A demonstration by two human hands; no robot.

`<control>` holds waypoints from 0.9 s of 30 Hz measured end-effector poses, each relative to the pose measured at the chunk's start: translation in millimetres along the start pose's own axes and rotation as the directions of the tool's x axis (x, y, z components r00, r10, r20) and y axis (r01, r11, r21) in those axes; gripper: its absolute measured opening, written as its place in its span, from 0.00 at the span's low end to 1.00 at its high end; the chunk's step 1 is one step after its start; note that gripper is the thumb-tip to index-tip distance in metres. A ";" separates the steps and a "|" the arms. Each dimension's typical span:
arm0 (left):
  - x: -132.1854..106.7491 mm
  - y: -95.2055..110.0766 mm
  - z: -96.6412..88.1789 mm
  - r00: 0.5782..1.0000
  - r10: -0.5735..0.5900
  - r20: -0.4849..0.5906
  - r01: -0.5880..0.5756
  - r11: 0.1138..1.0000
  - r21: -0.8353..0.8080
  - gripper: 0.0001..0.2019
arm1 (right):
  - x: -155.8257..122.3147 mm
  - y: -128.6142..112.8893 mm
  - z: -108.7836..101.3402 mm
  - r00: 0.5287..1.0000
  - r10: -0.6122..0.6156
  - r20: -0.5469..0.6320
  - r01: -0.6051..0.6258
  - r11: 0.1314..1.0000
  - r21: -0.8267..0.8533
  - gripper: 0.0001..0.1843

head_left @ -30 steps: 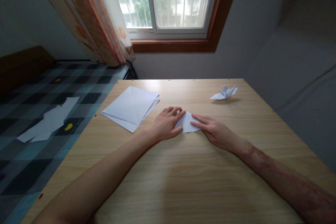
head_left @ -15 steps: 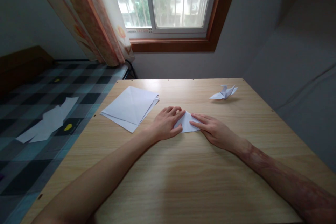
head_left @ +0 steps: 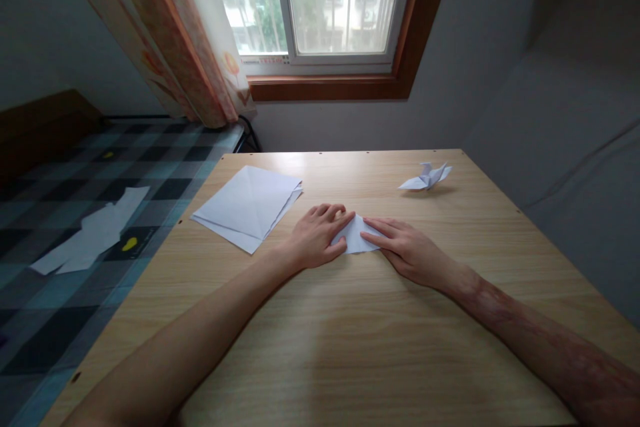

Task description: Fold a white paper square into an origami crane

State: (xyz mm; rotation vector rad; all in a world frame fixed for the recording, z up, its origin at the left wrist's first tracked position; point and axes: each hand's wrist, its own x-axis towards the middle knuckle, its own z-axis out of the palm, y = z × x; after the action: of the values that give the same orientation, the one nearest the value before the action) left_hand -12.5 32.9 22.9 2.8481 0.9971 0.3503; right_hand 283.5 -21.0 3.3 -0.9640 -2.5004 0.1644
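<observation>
A small folded piece of white paper (head_left: 357, 237) lies flat on the wooden table, partly covered by my fingers. My left hand (head_left: 320, 235) rests over its left side, with index finger and thumb spread apart and touching the paper. From the other side, my right hand (head_left: 404, 245) lays its outstretched fingers along the paper's right edge. Both hands press from above rather than wrap around it. Further back on the right stands a folded paper crane (head_left: 426, 177), apart from my hands.
Several white paper sheets (head_left: 247, 203) lie stacked at the table's left. Paper strips (head_left: 97, 230) are on the checked bedding (head_left: 45, 337) beyond the left edge. The table (head_left: 340, 347) ends near a wall with a window (head_left: 345, 3), and a curtain (head_left: 175, 33) hangs at left.
</observation>
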 end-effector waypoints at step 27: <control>0.4 -0.3 -1.1 1.000 -0.016 0.021 0.016 1.000 0.003 0.31 | -3.4 -2.5 -6.8 0.994 0.013 0.105 -0.010 1.000 -0.027 0.30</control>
State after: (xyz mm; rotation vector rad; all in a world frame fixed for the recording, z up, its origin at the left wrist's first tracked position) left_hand -12.6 33.4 24.0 2.8387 1.0166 0.3164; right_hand 287.3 -25.5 8.7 -1.0047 -2.5992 0.1912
